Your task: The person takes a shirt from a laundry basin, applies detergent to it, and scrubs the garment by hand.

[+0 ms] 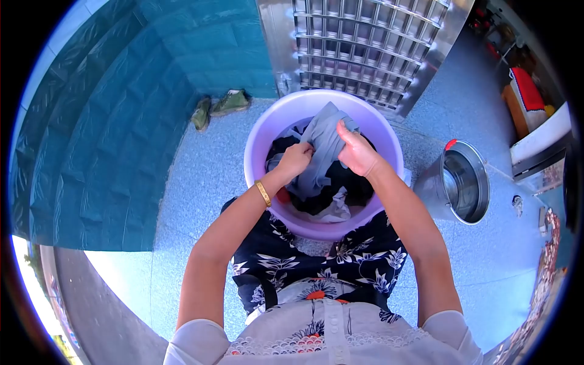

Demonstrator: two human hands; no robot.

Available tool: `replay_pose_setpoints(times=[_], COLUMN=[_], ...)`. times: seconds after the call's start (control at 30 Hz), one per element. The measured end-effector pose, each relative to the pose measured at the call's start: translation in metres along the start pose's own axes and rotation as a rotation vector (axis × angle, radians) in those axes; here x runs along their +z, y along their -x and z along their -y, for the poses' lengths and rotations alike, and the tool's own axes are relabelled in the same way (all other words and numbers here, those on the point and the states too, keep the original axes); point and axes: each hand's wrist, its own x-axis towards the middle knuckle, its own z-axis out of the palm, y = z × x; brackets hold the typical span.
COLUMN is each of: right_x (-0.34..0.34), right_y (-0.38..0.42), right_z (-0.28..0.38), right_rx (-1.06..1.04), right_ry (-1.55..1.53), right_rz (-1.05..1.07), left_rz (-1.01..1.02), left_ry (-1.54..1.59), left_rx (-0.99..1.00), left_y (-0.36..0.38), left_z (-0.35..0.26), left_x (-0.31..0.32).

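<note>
A wide purple basin stands on the floor in front of me, holding dark and light clothes. Above it I hold a grey cloth raised from the pile. My left hand, with a gold bracelet on its wrist, is closed on the left side of the cloth. On the right side, my right hand grips the same cloth between thumb and fingers; its fingertips are partly hidden. Black clothes and a pale piece lie lower in the basin.
A metal bucket stands right of the basin. Green shoes sit by the teal wall at the left. A metal grille door is beyond the basin. A red-and-white covered item is at the far right.
</note>
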Motion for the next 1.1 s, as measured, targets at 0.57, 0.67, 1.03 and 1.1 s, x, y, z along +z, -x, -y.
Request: replay_pose_setpoints(times=[0.57, 0.67, 1.03, 1.1], right_x=[0.024, -0.009, -0.073, -0.038], right_y=[0.029, 0.026, 0.03, 0.015], right_z=[0.047, 0.058, 0.072, 0.076], right_rx=[-0.57, -0.422, 0.159, 0.334], right_ry=[1.277, 1.359, 2.434, 1.89], right_rz=[-0.277, -0.321, -0.332, -0.532], left_rz=[0.363, 0.147, -0.291, -0.225], left_ry=[1.039, 1.171, 1.275, 1.022], left_rx=[-0.202, -0.096, 0.059, 0.008], left_y=[-0.01, -0.008, -0.03, -0.033], left_z=[-0.052, -0.072, -0.068, -0.06], left_x=[-0.018, -0.058, -0.154, -0.144])
